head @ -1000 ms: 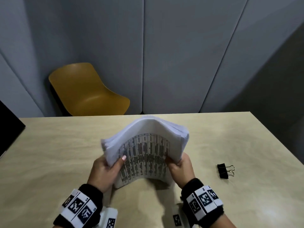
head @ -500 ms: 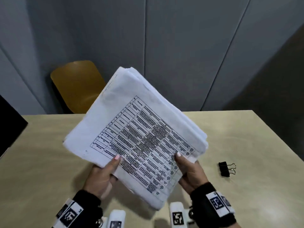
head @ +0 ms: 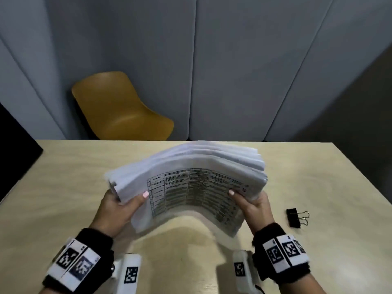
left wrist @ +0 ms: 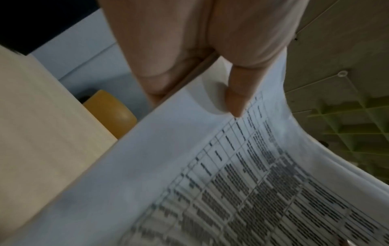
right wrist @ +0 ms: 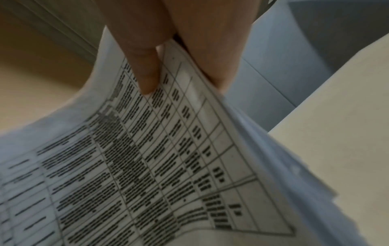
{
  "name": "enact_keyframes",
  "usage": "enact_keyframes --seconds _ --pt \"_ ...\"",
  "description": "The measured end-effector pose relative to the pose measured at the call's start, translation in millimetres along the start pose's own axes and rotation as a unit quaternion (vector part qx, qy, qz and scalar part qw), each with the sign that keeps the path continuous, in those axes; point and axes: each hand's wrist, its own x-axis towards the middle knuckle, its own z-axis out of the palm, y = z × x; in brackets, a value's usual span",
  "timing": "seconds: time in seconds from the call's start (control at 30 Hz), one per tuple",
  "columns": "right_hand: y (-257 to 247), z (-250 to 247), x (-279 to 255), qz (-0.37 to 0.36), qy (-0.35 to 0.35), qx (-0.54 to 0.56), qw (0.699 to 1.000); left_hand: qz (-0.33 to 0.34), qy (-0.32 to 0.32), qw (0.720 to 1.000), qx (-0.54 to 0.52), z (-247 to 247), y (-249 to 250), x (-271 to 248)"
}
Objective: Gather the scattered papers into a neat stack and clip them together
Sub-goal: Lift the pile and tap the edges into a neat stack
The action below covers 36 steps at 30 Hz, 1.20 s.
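A thick stack of white papers (head: 191, 177) with a printed table on the near sheet stands on its lower edge on the table (head: 63, 177), bowed into an arch. My left hand (head: 121, 205) grips its left end, thumb on the front sheet. My right hand (head: 252, 203) grips the right end the same way. The wrist views show each thumb pressed on the stack of papers (left wrist: 210, 183) (right wrist: 147, 158), with my left hand (left wrist: 200, 74) and right hand (right wrist: 179, 58) wrapped round the edges. A black binder clip (head: 296, 217) lies on the table to the right of my right hand.
A mustard-yellow chair (head: 118, 109) stands behind the table's far edge, before grey wall panels. A dark object (head: 14, 145) juts in at the left edge of the table.
The stack was lifted and tilted flat toward the camera half a second ago. It now stands back on the table, turned sideways and bowed, with both hands at its ends.
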Motion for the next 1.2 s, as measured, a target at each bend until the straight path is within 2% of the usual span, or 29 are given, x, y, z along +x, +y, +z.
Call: enact_keyframes --seconds 0.1,0.27,0.5,0.53,0.6,0.7,0.77,0.83,1.0,1.2 --pt "3.2 -3.6 1.4 -0.02 0.008 -0.026 0.999 -0.008 0.011 1.0 0.001 -7.6 -12.1 3.4" --pt "7.5 -2.7 5.6 0.02 0.015 -0.045 0.999 -0.028 0.05 0.997 -0.052 10.5 -15.2 -5.9" --pt "-2.1 5.3 0.3 -0.028 0.046 -0.022 0.998 0.036 0.074 0.997 -0.013 9.8 -5.4 3.9" --pt "-5.7 9.2 -1.8 -0.041 0.065 -0.024 0.997 0.037 0.074 0.996 -0.028 9.8 -2.8 2.7" --pt "-12.9 18.2 0.1 -0.051 0.145 0.004 0.988 0.017 0.105 0.99 -0.088 12.8 1.9 1.5" --pt "-19.9 31.5 15.6 0.017 0.242 0.045 0.969 -0.016 0.179 0.973 -0.146 23.7 5.0 8.5" --pt "-23.5 37.2 24.4 0.063 0.271 0.08 0.957 -0.039 0.228 0.958 -0.169 29.1 3.9 15.9" --pt "-25.6 40.1 28.7 0.068 0.294 0.097 0.949 -0.046 0.262 0.95 -0.161 32.1 2.7 20.6" --pt "-20.5 41.4 26.6 0.038 0.28 0.1 0.954 -0.048 0.288 0.942 -0.165 31.3 -0.7 27.1" --pt "-15.2 37.1 22.9 -0.026 0.275 0.064 0.959 -0.004 0.264 0.948 -0.178 30.4 4.4 26.9"
